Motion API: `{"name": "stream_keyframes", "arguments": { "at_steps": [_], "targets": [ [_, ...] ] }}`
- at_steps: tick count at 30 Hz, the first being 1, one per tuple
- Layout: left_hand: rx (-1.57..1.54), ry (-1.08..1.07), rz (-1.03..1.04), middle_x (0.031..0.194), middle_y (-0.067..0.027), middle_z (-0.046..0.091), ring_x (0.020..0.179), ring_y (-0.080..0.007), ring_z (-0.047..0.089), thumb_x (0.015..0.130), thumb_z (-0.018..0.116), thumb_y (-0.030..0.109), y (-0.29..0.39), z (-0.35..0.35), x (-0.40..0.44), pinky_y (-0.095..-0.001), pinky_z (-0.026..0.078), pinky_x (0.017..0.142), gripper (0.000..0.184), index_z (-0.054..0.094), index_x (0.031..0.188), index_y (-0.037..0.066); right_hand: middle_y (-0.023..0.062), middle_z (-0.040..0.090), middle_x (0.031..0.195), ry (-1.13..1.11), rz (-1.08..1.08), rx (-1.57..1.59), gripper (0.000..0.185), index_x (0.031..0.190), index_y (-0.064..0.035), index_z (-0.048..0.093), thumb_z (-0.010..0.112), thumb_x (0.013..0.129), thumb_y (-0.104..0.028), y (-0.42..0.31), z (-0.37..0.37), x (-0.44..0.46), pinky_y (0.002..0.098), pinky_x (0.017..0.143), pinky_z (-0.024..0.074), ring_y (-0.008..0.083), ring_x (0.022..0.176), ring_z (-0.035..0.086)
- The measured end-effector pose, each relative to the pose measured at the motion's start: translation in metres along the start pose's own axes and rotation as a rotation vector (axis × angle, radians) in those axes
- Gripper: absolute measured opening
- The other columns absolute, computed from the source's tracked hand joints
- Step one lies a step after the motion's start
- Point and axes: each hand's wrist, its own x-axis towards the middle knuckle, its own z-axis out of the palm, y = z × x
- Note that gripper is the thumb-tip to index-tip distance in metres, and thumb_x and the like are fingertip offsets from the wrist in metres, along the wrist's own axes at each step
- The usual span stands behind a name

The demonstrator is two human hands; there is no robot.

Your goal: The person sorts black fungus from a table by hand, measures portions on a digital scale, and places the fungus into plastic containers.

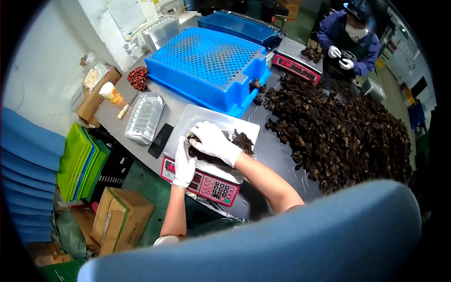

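White-gloved hands meet over the metal pan (193, 116) of a red-fronted scale (218, 189), which stands on the grey surface (281, 160). Curled over some dark, crinkled pieces (243, 141) on the pan, the right hand (212, 141) has its fingertips bent down near the left hand (184, 163). That left hand stands upright along the pan's left side, fingers straight and close together, its wrist in front of the scale's panel. The hands are just beside each other, perhaps touching; how firmly either grips cannot be told, as the contact is partly hidden. More of the pieces stick out to the right of the right hand.

Left of the scale lies a flat black object (160, 141), and beyond it a stack of clear plastic trays (145, 118). Farther left are a paper cup (111, 93) and a red bundle (138, 78). Behind the scale sits a large blue crate (204, 66), its perforated face up. A broad heap of similar dark pieces (343, 134) spreads to the right. Past the crate, a second scale (298, 69) carries a small pile (312, 54), near a co-worker in purple sleeves (371, 54) and white gloves.
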Motion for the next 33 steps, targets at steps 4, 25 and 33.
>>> {"name": "stream_keyframes", "arguments": {
  "at_steps": [4,25,33],
  "targets": [
    [-0.286,-0.053,0.026,0.15,-0.0242,0.031,0.142,-0.0338,0.031,0.073,0.042,-0.008,-0.001,-0.006,0.006,-0.0394,0.023,0.118,0.082,0.017,0.151,-0.005,0.0118,0.063,0.114,-0.063,0.005,-0.044,0.042,0.112,-0.0128,0.066,0.063,0.08,-0.04,-0.002,0.016,0.003,0.0445,0.085,0.0471,0.0342,0.097,0.059],
    [-0.001,-0.23,-0.107,0.152,-0.0213,0.032,0.143,-0.0313,0.027,0.099,0.049,0.02,0.005,-0.023,0.037,-0.0371,0.021,0.118,0.057,0.029,0.148,-0.001,0.0246,0.053,0.125,0.254,0.248,-0.038,0.064,0.132,0.003,0.046,0.066,0.079,-0.027,0.01,-0.05,-0.135,0.0506,0.104,0.0336,0.0396,0.122,0.048],
    [-0.046,-0.201,-0.153,0.153,-0.0217,0.031,0.143,-0.0307,0.029,0.101,0.044,0.018,-0.001,-0.021,0.032,-0.0358,0.022,0.117,0.056,0.026,0.148,-0.004,0.0293,0.042,0.141,0.138,0.271,0.013,0.079,0.143,0.0071,0.033,0.064,0.086,-0.038,0.013,-0.021,-0.118,0.05,0.113,0.0257,0.0441,0.133,0.038]
  ]
}}
